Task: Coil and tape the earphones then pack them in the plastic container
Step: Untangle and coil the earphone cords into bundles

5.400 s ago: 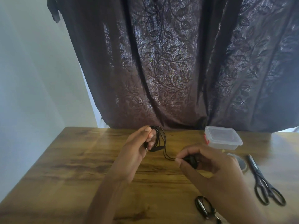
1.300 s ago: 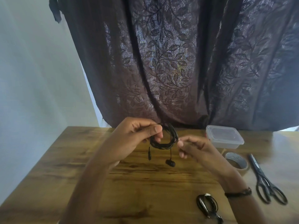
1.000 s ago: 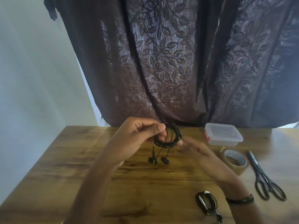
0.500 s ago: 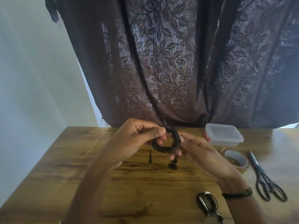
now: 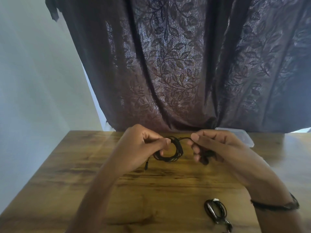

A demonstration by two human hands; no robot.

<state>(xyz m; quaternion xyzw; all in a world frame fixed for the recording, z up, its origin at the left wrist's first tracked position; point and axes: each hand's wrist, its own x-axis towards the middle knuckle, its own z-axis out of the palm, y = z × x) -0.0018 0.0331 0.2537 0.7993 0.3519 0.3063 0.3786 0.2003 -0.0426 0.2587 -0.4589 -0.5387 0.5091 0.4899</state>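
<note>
A black earphone cable (image 5: 170,153) is wound into a small coil above the wooden table (image 5: 84,182). My left hand (image 5: 143,148) pinches the coil's left side between thumb and fingers, and the plug hangs down below it. My right hand (image 5: 210,145) pinches the loose end of the cable, pulled out to the right of the coil; the earbuds hang dark under its fingers. The clear plastic container (image 5: 244,137) stands behind my right hand, mostly hidden by it.
A second coiled black earphone set (image 5: 216,211) lies on the table near the front right. A dark leaf-patterned curtain (image 5: 176,64) hangs behind the table's far edge. The tape roll and scissors seen earlier are hidden by my right arm or out of frame.
My right hand has taken the earbud end and drawn it out to the right of the coil. My left hand keeps its pinch on the coil.
</note>
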